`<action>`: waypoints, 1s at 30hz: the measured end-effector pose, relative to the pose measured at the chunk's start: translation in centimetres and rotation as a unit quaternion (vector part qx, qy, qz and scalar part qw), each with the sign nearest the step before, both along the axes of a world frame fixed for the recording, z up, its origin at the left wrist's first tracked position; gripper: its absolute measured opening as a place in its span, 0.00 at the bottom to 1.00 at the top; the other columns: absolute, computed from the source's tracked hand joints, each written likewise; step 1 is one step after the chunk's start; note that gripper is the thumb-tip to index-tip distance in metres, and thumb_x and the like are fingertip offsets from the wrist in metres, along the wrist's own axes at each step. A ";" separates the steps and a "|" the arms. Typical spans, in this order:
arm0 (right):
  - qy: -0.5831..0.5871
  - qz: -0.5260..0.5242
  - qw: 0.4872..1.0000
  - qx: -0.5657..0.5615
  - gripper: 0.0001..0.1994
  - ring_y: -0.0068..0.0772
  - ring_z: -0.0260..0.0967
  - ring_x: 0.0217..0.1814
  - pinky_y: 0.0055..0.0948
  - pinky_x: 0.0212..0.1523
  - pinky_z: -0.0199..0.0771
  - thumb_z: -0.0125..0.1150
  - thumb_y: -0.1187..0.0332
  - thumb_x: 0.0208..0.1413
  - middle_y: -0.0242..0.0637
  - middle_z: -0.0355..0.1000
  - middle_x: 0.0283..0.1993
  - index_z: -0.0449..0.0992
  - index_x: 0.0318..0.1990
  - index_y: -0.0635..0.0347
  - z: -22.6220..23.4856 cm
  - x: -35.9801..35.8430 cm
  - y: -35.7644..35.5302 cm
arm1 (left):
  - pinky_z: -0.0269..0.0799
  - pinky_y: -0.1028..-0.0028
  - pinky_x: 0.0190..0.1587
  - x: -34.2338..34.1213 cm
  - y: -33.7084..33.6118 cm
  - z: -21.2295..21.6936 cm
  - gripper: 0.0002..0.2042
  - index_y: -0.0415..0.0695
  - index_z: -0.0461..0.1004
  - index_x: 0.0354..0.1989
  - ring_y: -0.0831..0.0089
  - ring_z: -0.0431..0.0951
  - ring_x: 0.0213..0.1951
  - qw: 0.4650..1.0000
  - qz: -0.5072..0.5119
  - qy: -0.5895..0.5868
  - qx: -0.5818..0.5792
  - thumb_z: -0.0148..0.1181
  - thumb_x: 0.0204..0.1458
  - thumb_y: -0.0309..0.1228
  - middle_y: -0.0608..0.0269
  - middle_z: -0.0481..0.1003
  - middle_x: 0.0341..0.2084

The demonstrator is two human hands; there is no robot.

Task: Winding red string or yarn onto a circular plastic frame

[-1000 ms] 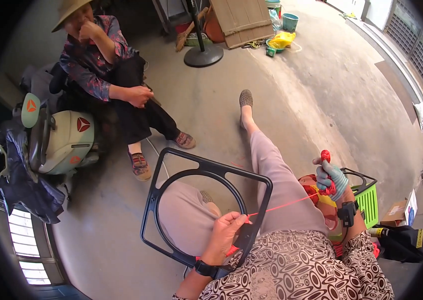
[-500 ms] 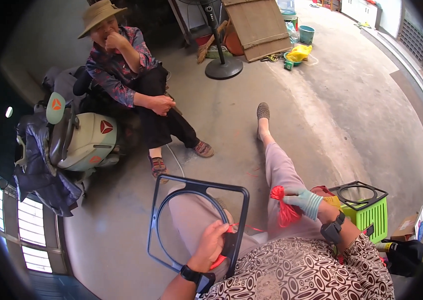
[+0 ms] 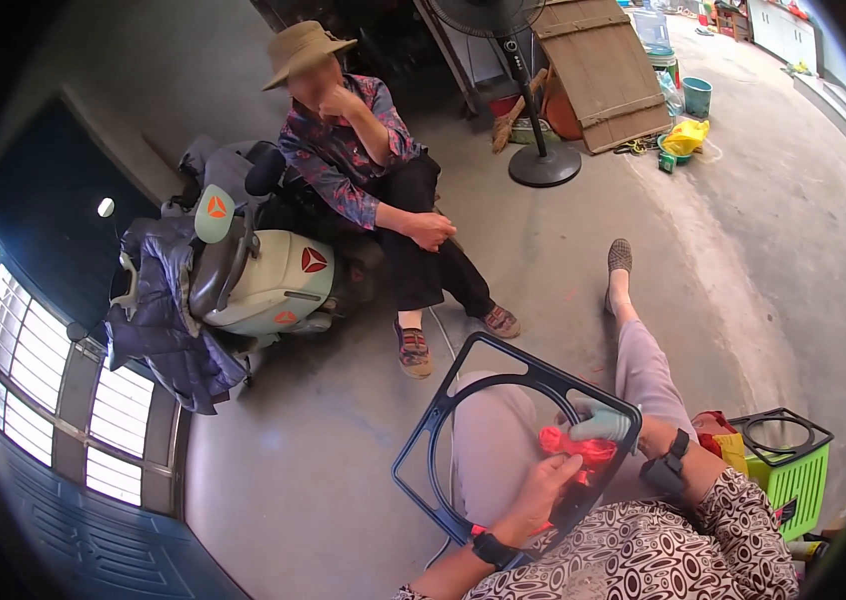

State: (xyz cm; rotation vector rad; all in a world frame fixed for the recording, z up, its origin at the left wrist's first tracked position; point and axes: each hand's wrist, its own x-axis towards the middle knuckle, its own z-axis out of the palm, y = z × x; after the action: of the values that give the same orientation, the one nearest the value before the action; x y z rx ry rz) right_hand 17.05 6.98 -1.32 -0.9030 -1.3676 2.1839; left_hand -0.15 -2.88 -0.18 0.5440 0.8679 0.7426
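Near, at five o'clock, the bare left hand (image 3: pixel 543 488) pinches a crumpled red bundle (image 3: pixel 593 453) between thumb and finger; the gloved right hand (image 3: pixel 598 420) has its fingers, partly hidden, bent narrowly on this same bundle. The bundle is at the right part of a black square frame (image 3: pixel 546 374) with a round opening, tilted over the left leg (image 3: pixel 493 450). At four o'clock stands a green basket (image 3: pixel 805 490). Farther, at eleven o'clock, one person (image 3: pixel 348 170) sits beside a scooter (image 3: pixel 278 280); at one o'clock stands a fan (image 3: pixel 544 165).
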 end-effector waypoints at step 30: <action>0.447 -0.381 0.797 -0.140 0.21 0.30 0.69 0.24 0.30 0.22 0.71 0.50 0.48 0.57 0.36 0.72 0.29 0.70 0.43 0.58 -0.1 14.0 -4.5 | 0.69 0.81 0.43 -1.5 0.1 0.1 0.09 0.36 0.69 0.41 0.80 0.72 0.36 0.990 -0.015 -0.118 -0.072 0.52 0.57 0.28 0.64 0.72 0.33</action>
State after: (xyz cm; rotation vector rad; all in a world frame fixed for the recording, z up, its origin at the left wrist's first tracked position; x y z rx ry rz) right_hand 31.02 2.45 -1.47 -0.2815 -0.1517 1.7376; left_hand -1.62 -2.78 -0.08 0.3319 0.6845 0.6951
